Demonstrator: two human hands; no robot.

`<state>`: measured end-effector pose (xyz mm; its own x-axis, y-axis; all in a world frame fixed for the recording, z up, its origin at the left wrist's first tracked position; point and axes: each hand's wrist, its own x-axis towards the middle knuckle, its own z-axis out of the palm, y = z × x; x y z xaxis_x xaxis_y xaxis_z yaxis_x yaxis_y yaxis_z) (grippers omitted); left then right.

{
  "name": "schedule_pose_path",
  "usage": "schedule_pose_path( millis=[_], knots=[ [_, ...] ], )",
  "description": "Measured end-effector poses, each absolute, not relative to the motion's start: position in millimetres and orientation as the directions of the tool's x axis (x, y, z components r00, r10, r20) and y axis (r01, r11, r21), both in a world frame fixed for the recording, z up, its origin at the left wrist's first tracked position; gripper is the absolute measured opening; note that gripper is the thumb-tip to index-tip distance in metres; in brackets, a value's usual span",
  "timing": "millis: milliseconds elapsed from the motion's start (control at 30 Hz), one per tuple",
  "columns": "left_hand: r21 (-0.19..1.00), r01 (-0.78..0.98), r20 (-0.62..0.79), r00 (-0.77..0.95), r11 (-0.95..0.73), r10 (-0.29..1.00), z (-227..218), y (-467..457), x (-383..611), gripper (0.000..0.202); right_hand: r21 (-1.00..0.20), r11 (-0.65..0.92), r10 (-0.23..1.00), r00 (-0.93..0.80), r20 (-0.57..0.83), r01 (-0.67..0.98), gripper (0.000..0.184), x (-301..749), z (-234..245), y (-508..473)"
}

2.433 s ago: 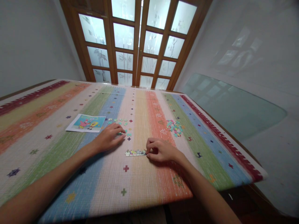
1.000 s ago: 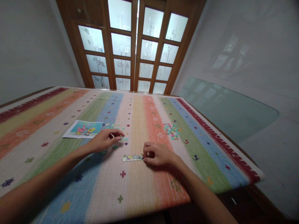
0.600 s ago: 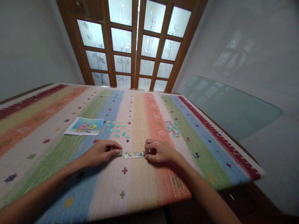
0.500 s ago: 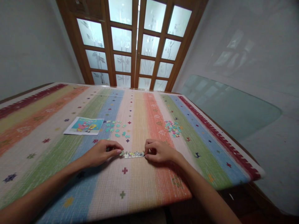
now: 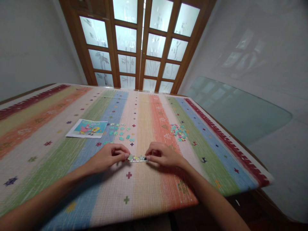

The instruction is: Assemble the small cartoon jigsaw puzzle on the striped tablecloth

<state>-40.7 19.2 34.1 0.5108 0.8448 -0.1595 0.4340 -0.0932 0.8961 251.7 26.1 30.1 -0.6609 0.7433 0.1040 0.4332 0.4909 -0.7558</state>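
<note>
A short strip of joined jigsaw pieces lies on the striped tablecloth in front of me. My left hand pinches a pale green jigsaw piece between thumb and fingertips, at the strip's left end. Whether that piece is locked into the strip, I cannot tell. At the opposite end, my right hand has its thumb and fingers closed on the strip, covering its right edge.
Several loose teal pieces lie beyond my left hand. Left of them is a printed cartoon picture. A heap of mixed pieces sits beyond my right hand. The tablecloth's front edge runs nearest me.
My left hand has moved slightly right, bringing the green piece against or over the strip's left end. My right hand has shifted a little left, covering more of the right end.
</note>
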Motion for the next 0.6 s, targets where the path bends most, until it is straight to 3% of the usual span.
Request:
schedule_pose_path(
  millis=[233,400,500,600],
  knots=[
    [0.932,0.321,-0.028,0.527,-0.169,0.849,35.6,10.5,-5.4,0.027,-0.941,0.211,0.744,-0.668,-0.020,0.264,0.027,240.0,28.0,18.7],
    [0.894,0.353,0.039,0.554,-0.277,0.832,34.0,11.8,7.1,0.022,-0.947,0.187,0.774,-0.633,-0.022,0.260,0.027,245.5,24.3,22.2],
    [0.779,0.434,0.146,0.577,-0.453,0.804,29.2,12.7,2.5,0.021,-0.908,0.250,0.800,-0.600,-0.002,0.336,0.023,255.7,25.9,29.5],
    [0.545,0.494,0.297,0.641,-0.677,0.708,21.7,13.0,-5.6,0.022,-0.801,0.363,0.836,-0.546,0.056,0.475,0.014,267.9,29.8,37.5]
  ],
)
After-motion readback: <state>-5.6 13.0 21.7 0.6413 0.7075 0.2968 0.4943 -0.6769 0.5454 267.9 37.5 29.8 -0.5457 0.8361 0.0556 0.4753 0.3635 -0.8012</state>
